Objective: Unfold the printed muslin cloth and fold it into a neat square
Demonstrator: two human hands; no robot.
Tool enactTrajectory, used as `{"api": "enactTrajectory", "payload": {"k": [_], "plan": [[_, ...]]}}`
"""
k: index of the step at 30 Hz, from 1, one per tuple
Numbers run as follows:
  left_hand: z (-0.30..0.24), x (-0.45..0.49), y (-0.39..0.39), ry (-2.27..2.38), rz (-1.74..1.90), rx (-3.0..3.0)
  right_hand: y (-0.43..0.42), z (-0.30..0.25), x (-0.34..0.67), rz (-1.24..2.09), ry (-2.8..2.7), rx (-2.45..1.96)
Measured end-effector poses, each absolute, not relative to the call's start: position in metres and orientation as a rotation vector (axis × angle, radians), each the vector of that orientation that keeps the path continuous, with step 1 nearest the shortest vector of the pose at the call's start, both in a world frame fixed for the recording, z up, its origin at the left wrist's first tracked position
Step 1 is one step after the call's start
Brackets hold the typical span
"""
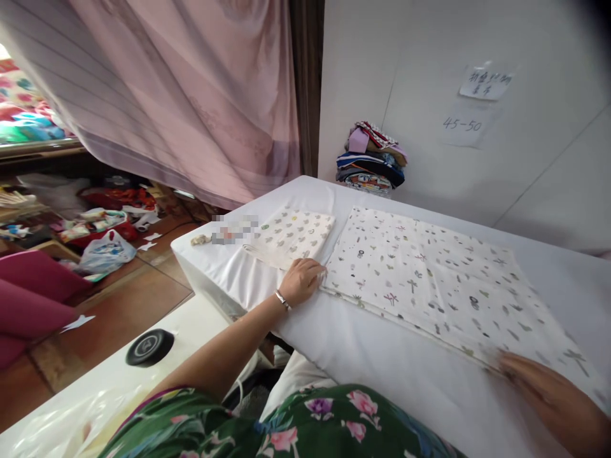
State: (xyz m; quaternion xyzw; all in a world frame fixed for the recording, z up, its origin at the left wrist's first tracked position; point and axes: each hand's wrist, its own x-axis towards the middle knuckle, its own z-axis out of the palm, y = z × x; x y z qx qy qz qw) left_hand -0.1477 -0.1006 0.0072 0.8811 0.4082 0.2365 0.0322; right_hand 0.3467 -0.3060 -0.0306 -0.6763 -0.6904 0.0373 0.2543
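A white cloth printed with small palm trees and leaves (420, 280) lies folded flat on a table with a white cover (248, 280). At its near left corner, my left hand (300, 281) pinches the edge between closed fingers; a silver bracelet is on that wrist. My right hand (534, 375) is at the near edge toward the right, its fingers together on the cloth's edge, the tips somewhat blurred. Left of the cloth, close to my left hand, lies a smaller folded cloth with grey and yellow-green prints (296, 234).
A stack of folded fabrics (370, 159) stands beyond the table by the white wall. A pink curtain (229, 95) hangs at the left. A black round lid-like object (149, 348) sits on a white surface beside me. Bags and a red basket (119, 228) crowd the floor.
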Motion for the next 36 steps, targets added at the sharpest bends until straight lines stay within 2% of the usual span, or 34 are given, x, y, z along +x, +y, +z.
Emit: {"api": "enactTrajectory", "payload": {"k": [3, 8, 11, 14, 18, 25, 36], "plan": [[0.006, -0.143, -0.117, 1.519, 0.815, 2.478, -0.269, -0.003, 0.269, 0.313, -2.037, -1.809], [0.005, -0.133, -0.136, 1.725, 0.659, 2.255, -0.204, 0.032, 0.148, 0.603, -2.218, -1.448], [0.004, -0.127, -0.138, 1.776, 0.653, 2.185, -0.168, 0.030, 0.096, 0.594, -2.229, -1.308], [0.002, -0.123, -0.137, 1.813, 0.677, 2.146, -0.141, 0.018, 0.062, 0.424, -2.261, -1.270], [-0.001, -0.122, -0.135, 1.828, 0.689, 2.123, -0.124, 0.002, 0.045, 0.253, -2.346, -1.253], [-0.004, -0.122, -0.134, 1.806, 0.773, 2.106, -0.120, -0.010, 0.047, 0.488, -2.062, -1.208], [-0.004, -0.124, -0.133, 1.706, 0.849, 2.011, -0.131, -0.011, 0.031, 0.345, -2.190, -1.210]]}}
